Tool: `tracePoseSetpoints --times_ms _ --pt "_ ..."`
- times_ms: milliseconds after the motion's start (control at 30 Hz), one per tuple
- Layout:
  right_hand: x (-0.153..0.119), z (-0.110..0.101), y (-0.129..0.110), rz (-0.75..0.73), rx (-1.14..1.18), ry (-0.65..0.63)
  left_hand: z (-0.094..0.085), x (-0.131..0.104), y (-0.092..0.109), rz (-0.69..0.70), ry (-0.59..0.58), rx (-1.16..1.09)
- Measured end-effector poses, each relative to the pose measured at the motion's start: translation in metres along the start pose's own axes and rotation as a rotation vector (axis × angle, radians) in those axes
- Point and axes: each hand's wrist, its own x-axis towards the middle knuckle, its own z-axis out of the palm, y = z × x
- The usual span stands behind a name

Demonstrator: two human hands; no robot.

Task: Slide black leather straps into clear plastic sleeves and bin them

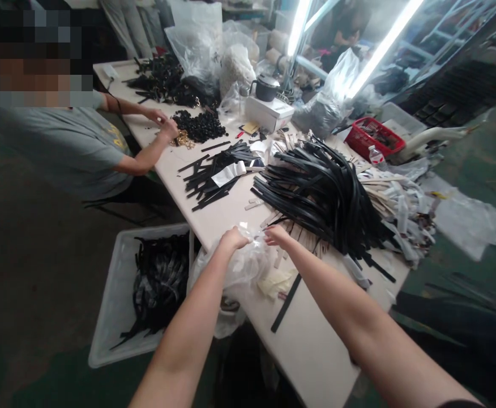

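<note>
A clear plastic bag is stretched between my two hands at the table's near edge, part of it hanging over the side. My left hand pinches the bag's upper left part. On its right side, my right hand has its fingers closed on the plastic. Just beyond my hands lies a big heap of long black straps. Shorter black strips lie to its left with a white paper on top. One single black strip rests near my right forearm.
A co-worker sits at the left, hands over small gold pieces beside black ones. A white bin of black strips stands on the floor. A red basket, a pot on a white box and plastic bags occupy the far side.
</note>
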Motion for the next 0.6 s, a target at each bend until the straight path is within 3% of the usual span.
tracePoseSetpoints --times_ms 100,200,300,433,533,600 --pt "-0.006 -0.025 0.002 -0.093 -0.013 0.105 -0.018 -0.010 0.001 0.006 -0.038 0.189" --pt "-0.031 -0.042 0.025 -0.169 -0.043 0.213 -0.025 -0.024 0.005 0.168 -0.007 0.245" --pt "-0.074 -0.045 0.076 -0.193 -0.091 0.316 -0.026 -0.031 0.021 0.396 -0.053 0.251" --pt "-0.134 -0.030 0.161 -0.196 -0.194 0.393 -0.027 -0.022 0.065 0.619 -0.132 0.260" --pt "-0.162 -0.019 0.211 -0.347 -0.424 0.297 -0.030 -0.020 0.092 0.700 -0.183 0.133" --pt "-0.171 -0.018 0.233 -0.460 -0.587 0.199 -0.031 -0.029 0.096 0.687 -0.191 -0.030"
